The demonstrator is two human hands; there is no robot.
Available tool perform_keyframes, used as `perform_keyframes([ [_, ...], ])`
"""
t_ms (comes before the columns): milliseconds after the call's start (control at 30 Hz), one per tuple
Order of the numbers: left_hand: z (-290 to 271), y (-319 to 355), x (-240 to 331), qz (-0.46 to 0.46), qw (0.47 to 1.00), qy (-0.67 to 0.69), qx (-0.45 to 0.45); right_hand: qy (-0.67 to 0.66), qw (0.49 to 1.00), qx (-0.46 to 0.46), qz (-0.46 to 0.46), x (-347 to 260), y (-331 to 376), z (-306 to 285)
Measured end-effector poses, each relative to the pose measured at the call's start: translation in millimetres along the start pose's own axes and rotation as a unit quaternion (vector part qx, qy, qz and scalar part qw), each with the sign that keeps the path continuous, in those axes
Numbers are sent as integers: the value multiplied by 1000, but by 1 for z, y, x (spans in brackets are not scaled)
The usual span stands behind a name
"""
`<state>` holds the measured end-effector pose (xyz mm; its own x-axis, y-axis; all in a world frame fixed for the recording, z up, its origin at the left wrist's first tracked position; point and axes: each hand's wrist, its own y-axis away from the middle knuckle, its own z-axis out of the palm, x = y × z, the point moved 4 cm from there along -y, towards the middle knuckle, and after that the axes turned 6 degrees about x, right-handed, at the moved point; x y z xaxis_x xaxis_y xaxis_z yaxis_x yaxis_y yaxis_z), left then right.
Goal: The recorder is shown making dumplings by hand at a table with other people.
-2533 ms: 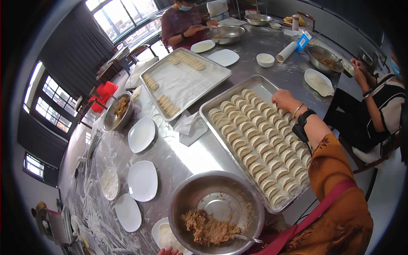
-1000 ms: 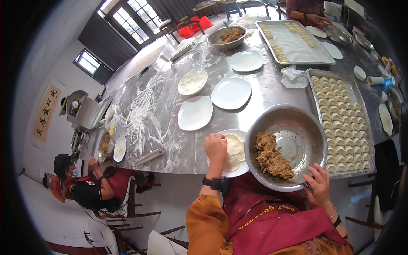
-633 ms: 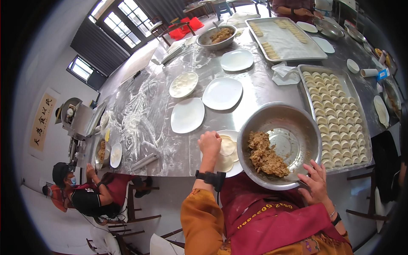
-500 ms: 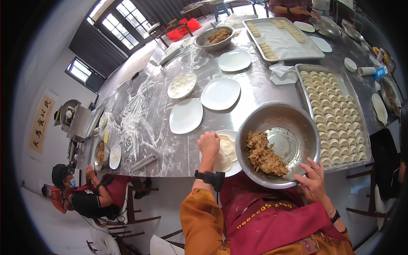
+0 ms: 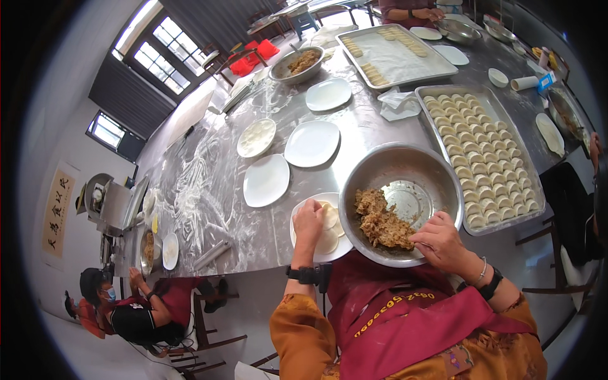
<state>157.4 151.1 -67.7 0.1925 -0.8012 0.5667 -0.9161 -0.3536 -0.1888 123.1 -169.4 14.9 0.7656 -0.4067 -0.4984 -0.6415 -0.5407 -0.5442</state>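
Round dough wrappers (image 5: 327, 242), just right of the curled left hand (image 5: 308, 220), and brown filling (image 5: 380, 221), just left of the bent-fingered right hand (image 5: 440, 239), are placed adjacently, apparently for easy reach, though whether anything is gripped cannot be told.

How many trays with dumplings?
2: one tray right of the large metal bowl, the other tray farther back, toward the top of the view. Others may be hidden.
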Motion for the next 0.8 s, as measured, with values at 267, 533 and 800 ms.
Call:
perform_keyframes([
  [267,0,-1,8,84,990,-98,60,20,998,13,55,-2,8,-1],
  [533,-32,33,2,-139,900,409,63,-134,960,126,210,28,24,-33],
  [800,-12,122,15,-298,573,764,16,-338,834,164,404,47,39,-20],
])
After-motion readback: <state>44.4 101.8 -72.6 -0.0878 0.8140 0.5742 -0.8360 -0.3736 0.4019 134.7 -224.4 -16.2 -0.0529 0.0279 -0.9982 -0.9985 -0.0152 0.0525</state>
